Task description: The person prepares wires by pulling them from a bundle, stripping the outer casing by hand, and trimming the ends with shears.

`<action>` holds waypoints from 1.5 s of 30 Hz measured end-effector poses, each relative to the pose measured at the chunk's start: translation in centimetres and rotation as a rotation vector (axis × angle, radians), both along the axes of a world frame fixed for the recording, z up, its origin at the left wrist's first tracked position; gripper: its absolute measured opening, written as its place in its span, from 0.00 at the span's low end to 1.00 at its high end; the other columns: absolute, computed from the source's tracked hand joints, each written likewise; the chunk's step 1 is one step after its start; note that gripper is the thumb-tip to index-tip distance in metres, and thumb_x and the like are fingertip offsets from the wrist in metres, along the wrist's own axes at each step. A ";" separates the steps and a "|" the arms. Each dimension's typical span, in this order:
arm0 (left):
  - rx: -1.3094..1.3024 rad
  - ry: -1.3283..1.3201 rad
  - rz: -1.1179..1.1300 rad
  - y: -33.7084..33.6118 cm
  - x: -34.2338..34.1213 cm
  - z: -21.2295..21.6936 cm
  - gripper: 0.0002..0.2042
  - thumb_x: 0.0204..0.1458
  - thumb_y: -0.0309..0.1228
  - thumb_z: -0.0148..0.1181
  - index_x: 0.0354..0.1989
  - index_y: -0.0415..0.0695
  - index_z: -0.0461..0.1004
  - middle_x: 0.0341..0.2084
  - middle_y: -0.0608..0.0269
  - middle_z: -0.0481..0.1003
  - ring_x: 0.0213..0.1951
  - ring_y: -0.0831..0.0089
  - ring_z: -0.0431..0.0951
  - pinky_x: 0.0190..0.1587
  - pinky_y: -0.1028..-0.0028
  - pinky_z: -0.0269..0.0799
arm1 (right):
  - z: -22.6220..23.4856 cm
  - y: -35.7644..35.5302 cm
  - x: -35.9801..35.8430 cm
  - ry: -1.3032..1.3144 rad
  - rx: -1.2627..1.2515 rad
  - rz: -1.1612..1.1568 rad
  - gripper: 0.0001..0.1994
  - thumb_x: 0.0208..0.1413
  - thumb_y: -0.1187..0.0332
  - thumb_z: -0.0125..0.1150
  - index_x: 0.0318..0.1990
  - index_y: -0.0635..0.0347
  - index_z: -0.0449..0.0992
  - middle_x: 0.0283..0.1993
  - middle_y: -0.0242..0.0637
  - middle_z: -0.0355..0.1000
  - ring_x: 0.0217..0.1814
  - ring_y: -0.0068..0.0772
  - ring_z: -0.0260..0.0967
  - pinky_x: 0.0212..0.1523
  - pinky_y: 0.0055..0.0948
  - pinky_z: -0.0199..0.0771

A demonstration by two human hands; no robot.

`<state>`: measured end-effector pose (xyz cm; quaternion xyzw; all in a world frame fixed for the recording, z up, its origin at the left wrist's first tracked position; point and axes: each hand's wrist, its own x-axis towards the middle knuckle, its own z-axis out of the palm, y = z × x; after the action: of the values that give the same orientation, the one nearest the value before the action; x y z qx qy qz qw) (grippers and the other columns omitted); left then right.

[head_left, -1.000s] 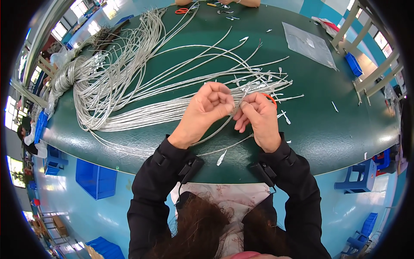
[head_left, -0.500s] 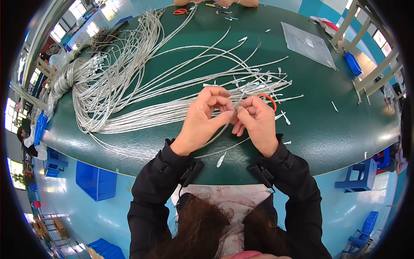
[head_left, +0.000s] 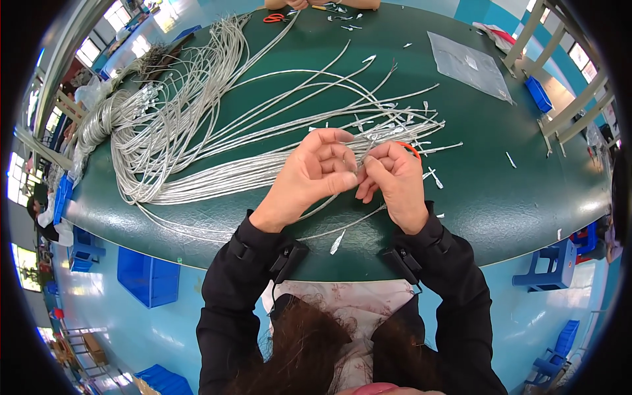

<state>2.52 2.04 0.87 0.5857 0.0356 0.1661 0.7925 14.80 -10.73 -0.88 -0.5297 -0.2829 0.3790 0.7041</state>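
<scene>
One cable (head_left: 321, 209), near side of one bundle (head_left: 217, 180), lies between right hand (head_left: 398, 181), pinching it, and left hand (head_left: 297, 176), half-curled, hold unclear.

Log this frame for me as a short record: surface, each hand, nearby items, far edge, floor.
Surface: green table
Left hand: left hand, fingers curled, beside the right fingertips; exact grip unclear
Right hand: right hand, thumb and fingers pinched on a grey cable
Nearby: bundled silvery cables; orange handle, partly hidden behind the right hand; white scrap
Far edge: another person's hands; orange-handled scissors
Floor: blue tub, left
</scene>
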 end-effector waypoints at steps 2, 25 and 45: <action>0.179 0.026 0.087 -0.5 0.1 -0.1 0.22 0.45 0.21 0.62 0.50 0.41 0.63 0.36 0.64 0.70 0.31 0.80 0.69 0.34 0.79 0.65 | 0.1 0.0 -0.1 -0.035 -0.006 -0.008 0.03 0.58 0.75 0.50 0.35 0.65 0.66 0.24 0.39 0.72 0.18 0.23 0.69 0.17 0.18 0.68; 0.876 -0.018 0.563 -1.9 0.3 -1.3 0.13 0.47 0.19 0.59 0.41 0.38 0.68 0.29 0.58 0.78 0.32 0.68 0.80 0.33 0.74 0.73 | -0.1 0.1 -1.4 -0.330 -0.074 -0.102 0.03 0.55 0.77 0.53 0.32 0.67 0.67 0.23 0.35 0.71 0.19 0.19 0.69 0.18 0.16 0.67; 0.697 0.066 0.481 -1.7 0.1 -1.1 0.15 0.50 0.19 0.57 0.47 0.36 0.65 0.32 0.62 0.76 0.34 0.80 0.75 0.41 0.80 0.71 | -0.3 0.1 -1.4 -0.306 -0.065 -0.086 0.02 0.56 0.76 0.51 0.33 0.66 0.66 0.24 0.39 0.71 0.18 0.23 0.69 0.18 0.17 0.68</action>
<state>2.67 0.36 -0.26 0.7987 0.1384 0.3296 0.4840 13.42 -10.66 -1.17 -0.6154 -0.3516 0.2722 0.6508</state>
